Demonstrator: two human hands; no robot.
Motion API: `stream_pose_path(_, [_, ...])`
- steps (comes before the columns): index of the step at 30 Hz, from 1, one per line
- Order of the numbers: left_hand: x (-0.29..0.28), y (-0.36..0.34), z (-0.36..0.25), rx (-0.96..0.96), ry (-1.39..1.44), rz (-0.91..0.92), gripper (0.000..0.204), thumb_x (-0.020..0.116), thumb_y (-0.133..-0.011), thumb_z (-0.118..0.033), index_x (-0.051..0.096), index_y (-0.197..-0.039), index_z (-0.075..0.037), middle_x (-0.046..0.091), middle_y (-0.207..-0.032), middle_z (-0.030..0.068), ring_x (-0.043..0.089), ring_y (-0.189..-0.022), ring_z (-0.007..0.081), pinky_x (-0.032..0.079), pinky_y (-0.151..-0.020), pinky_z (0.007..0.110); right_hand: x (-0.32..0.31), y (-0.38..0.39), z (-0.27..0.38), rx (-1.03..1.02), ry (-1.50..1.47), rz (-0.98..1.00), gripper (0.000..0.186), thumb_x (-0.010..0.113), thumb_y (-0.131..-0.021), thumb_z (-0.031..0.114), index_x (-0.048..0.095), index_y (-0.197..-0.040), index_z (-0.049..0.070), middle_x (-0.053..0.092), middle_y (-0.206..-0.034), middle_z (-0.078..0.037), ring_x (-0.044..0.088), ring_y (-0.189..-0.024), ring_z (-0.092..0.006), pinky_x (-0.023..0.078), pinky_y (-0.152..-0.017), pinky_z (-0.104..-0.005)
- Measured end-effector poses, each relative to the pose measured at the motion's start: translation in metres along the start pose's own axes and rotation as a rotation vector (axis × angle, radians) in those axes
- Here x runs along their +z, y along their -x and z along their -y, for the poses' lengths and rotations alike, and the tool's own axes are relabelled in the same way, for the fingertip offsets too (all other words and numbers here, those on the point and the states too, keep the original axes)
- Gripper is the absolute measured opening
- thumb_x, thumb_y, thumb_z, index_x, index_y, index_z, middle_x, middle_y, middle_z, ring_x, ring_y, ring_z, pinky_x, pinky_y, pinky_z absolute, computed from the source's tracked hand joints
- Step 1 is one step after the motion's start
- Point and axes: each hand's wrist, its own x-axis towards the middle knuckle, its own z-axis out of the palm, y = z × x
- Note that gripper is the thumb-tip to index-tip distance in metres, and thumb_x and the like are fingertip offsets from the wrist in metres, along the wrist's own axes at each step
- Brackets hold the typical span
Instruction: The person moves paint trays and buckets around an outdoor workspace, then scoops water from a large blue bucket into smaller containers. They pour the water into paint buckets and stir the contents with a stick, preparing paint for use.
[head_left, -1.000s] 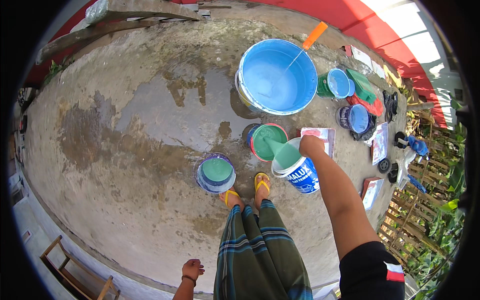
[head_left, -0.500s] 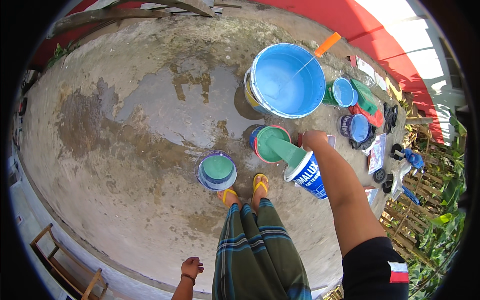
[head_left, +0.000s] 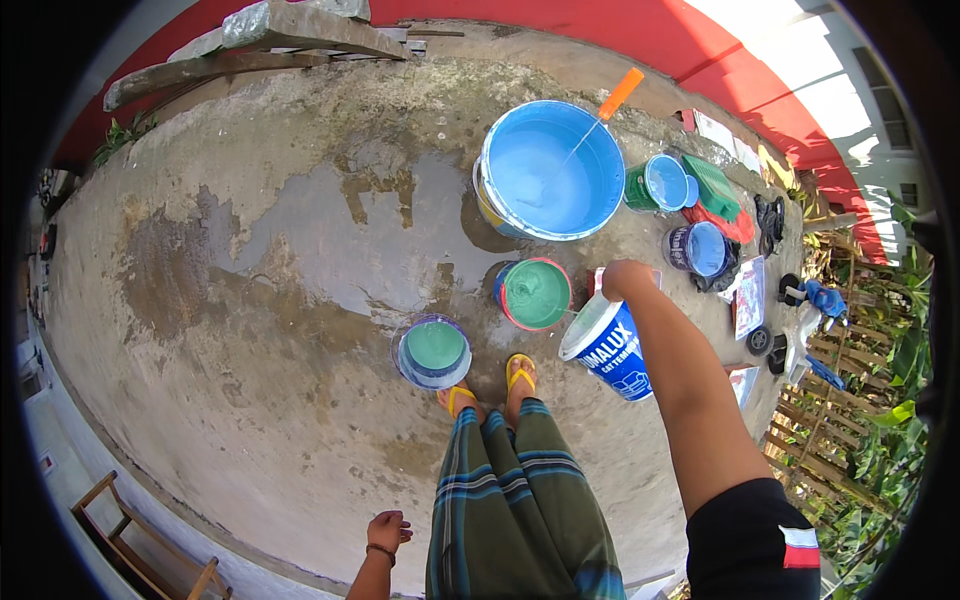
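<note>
My right hand (head_left: 627, 281) is closed on the upper edge of a blue-and-white paint bucket (head_left: 617, 362), which tilts toward the left. From its lip a thin strand of green paint runs to a smaller red-rimmed bucket (head_left: 502, 284). Inside that one, swirled green paint (head_left: 540, 290) shows. Another pail (head_left: 428, 379), with a bluish-purple rim, stands left of it and also contains green paint. My left hand (head_left: 388, 530) hangs free at the lower left, fingers loosely bent and apart, touching nothing.
A large bucket (head_left: 484, 200) of light blue paint stands beyond, with an orange-handled stirrer (head_left: 621, 94) leaning in it. Right of it are a green pail (head_left: 639, 187), a green paint tray (head_left: 710, 187) and a dark blue pail (head_left: 679, 247). A toy tricycle (head_left: 822, 300) stands farther right.
The broad stream of green paint has thinned to a strand, and the tilted bucket has come slightly more upright. My left hand stays low and free.
</note>
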Motion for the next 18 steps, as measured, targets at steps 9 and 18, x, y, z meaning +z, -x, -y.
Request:
stream_pose_path(9, [-0.002,0.014,-0.056,0.088,-0.174,-0.037,0.024,0.058,-0.092,-0.019,0.059,-0.108,-0.002,0.067,-0.085,0.0142,0.066,-0.066,0.0234,0.058,-0.057,0.035,0.189,0.074,-0.083,0.086,-0.674,-0.296,0.065,0.054,-0.085,0.019,0.034,-0.147,0.022,0.067,-0.105,-0.022,0.066,-0.095,-0.0369,0.053,-0.081,-0.0477])
stream_pose_path(18, [0.054,0.024,-0.104,0.186,-0.416,-0.085,0.025,0.059,-0.091,-0.021,0.059,-0.109,-0.003,0.067,-0.085,0.0140,0.066,-0.067,0.0245,0.058,-0.058,0.036,0.500,0.056,-0.136,0.244,-1.546,-0.624,0.075,0.060,-0.082,0.011,0.025,-0.148,0.009,0.067,-0.111,-0.023,0.067,-0.100,-0.0351,0.052,-0.090,-0.0441])
